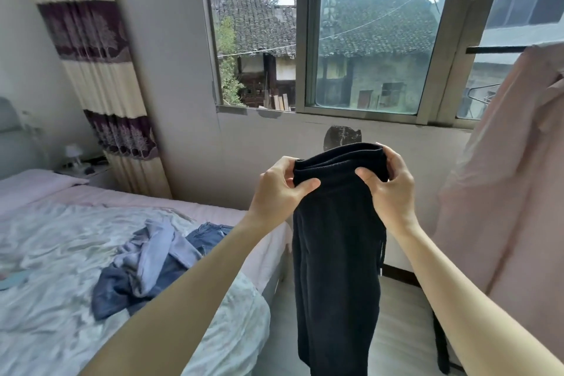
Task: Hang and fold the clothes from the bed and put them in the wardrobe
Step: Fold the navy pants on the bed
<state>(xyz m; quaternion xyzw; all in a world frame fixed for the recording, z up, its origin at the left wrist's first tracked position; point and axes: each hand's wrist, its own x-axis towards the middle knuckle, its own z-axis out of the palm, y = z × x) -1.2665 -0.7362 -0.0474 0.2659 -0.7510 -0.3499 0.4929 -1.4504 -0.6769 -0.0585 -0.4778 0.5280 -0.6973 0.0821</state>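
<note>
Two hands of ours hold up one dark pair of trousers.
We grip the black trousers [337, 253] at the waistband, left hand [282, 185] and right hand [389, 185] each pinching an end, legs hanging below both. Left of and below our left hand, blue clothes [152, 262] lie heaped on the bed [61, 253]; right of our right hand hangs a pink garment [512, 192].

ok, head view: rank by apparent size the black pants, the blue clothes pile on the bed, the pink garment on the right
1. Pink garment, though it is cut off by the frame edge.
2. Black pants, held up by both hands and near the camera, which inflates them.
3. Blue clothes pile, farther away; close to the pants, so that order is unsure.
</note>
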